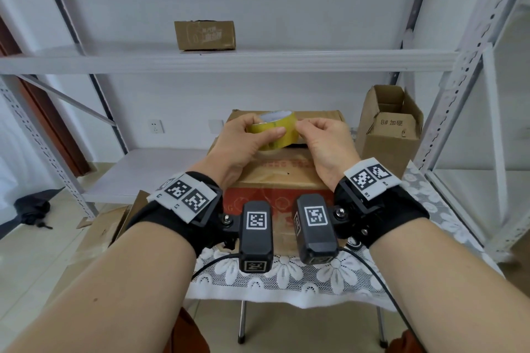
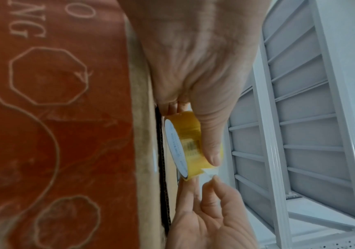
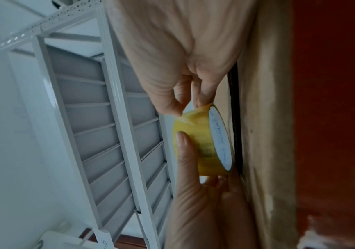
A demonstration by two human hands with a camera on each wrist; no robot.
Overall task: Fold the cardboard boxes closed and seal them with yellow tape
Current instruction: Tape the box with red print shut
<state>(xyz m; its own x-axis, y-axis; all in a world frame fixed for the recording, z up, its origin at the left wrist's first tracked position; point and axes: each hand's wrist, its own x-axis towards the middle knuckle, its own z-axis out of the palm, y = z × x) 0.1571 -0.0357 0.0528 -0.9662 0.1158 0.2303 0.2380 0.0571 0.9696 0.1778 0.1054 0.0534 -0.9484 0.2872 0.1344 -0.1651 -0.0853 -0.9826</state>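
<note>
A roll of yellow tape [image 1: 279, 130] [image 2: 188, 139] [image 3: 202, 143] hangs just above a big cardboard box [image 1: 275, 172] with red print, whose top flaps lie folded down. My left hand [image 1: 246, 137] grips the roll, thumb across its outer face. My right hand [image 1: 318, 135] pinches the loose end of the tape [image 2: 209, 174] [image 3: 186, 118] between thumb and forefinger at the roll's right side. The box's red side [image 2: 55, 118] fills the left wrist view, and its brown edge [image 3: 268, 134] shows in the right wrist view.
A small open carton [image 1: 391, 126] stands at the right on the lace-covered folding table [image 1: 286, 281]. Another small closed box [image 1: 205, 34] sits on the upper shelf of the white metal rack [image 1: 229, 61]. Flat cardboard [image 1: 106, 226] lies on the floor at left.
</note>
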